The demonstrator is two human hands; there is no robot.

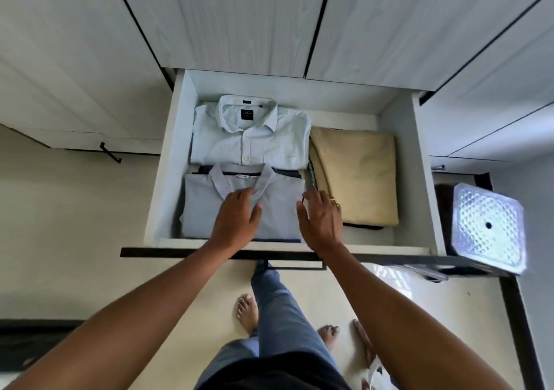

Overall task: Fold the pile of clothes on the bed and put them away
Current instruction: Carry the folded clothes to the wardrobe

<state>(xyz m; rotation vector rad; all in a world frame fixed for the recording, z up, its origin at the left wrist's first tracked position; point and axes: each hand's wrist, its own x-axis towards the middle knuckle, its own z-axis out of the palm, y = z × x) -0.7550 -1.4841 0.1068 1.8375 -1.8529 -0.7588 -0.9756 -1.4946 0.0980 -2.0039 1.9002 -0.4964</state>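
Observation:
An open white drawer [163, 179] holds folded clothes. A folded grey polo shirt [204, 206] lies at the drawer's front left, on top of a dark garment. My left hand [236, 218] rests flat on the polo just below its collar, fingers relaxed. My right hand [320, 221] hovers at the polo's right edge with straight fingers, holding nothing. A folded pale blue button shirt [251, 137] lies behind the polo. A folded beige cloth [356, 173] fills the right side of the drawer.
White wardrobe doors [239, 20] rise behind the drawer. A translucent patterned plastic stool [488, 224] stands to the right. The drawer's black front with its handle [293, 265] juts toward my legs and bare feet on the cream floor.

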